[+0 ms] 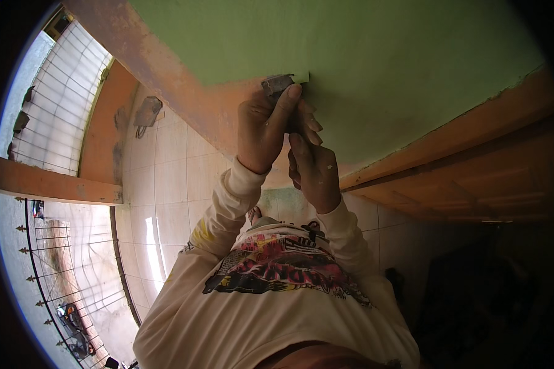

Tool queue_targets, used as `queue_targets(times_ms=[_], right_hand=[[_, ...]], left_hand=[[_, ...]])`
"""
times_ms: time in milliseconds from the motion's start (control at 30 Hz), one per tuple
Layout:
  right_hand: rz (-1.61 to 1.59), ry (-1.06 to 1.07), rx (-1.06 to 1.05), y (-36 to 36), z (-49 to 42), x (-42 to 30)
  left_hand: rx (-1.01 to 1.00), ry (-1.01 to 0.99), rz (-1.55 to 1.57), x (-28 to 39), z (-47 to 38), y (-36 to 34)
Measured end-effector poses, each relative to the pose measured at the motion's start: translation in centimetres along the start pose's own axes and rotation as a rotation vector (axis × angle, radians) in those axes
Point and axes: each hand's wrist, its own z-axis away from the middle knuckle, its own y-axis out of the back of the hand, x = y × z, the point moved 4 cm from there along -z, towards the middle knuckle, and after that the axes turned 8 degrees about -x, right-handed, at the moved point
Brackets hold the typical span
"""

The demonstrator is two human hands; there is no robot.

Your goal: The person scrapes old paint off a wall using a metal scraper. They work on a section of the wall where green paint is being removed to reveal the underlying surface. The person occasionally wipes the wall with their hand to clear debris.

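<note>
My left hand [263, 131] grips a dark, folded sheet that looks like sandpaper [277, 85], its thumb pressed along one side. The sheet is up against the painted wall [351, 60], where green paint meets an orange band [217, 101]. Beside it a small green edge [302, 77] stands out from the wall; what it belongs to is unclear. Just below, my right hand [317, 170] has curled fingers, its thumb tip close to the left hand's fingers. Whether it holds anything is hidden. Pale specks mark its back.
An orange door frame [443, 133] and panelled door [480, 189] flank the right side. On the tiled floor [171, 157] to the left lies a dark grey object [148, 110] with a loop. Beyond an orange post [55, 182] are metal railings [32, 251] and a motorcycle [76, 327].
</note>
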Motion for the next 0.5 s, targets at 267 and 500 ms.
queue_targets(times_ms=[267, 500], right_hand=[[0.056, -0.082, -0.048, 0.1, 0.2, 0.0], [0.004, -0.05, -0.034, -0.3, 0.1, 1.2]], left_hand=[[-0.038, -0.053, -0.045, 0.8, -0.3, -0.1], [0.041, 0.055, 0.001, -1.2, 0.9, 1.2]])
